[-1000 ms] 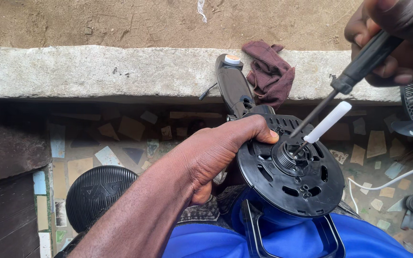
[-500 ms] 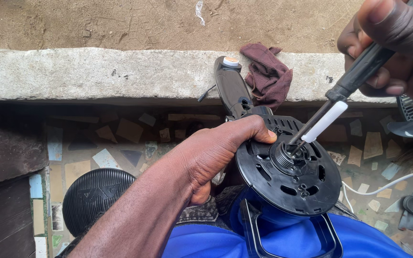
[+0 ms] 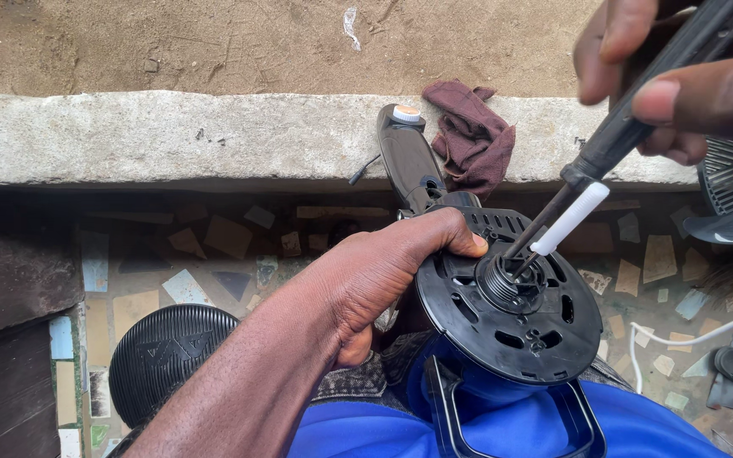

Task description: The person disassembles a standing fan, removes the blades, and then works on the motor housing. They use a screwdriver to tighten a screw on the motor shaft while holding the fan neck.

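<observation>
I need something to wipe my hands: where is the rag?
In the head view, the dark red rag lies on the concrete ledge, upper centre-right, beside the black handle.

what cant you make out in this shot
Head view, the only one:
- Screwdriver tip: sunk in the hub of the black round housing.
- Right hand: cut off by the top and right edges.
- Blue body under the housing: cut off by the bottom edge.
- Left hand palm: turned away.

Not much room here: the black round base (image 3: 511, 309) is hemmed in by the left hand (image 3: 383, 271) and the screwdriver (image 3: 604, 144) held above; open space is left on the concrete ledge (image 3: 171, 140), maroon rag (image 3: 472, 136) aside
</observation>
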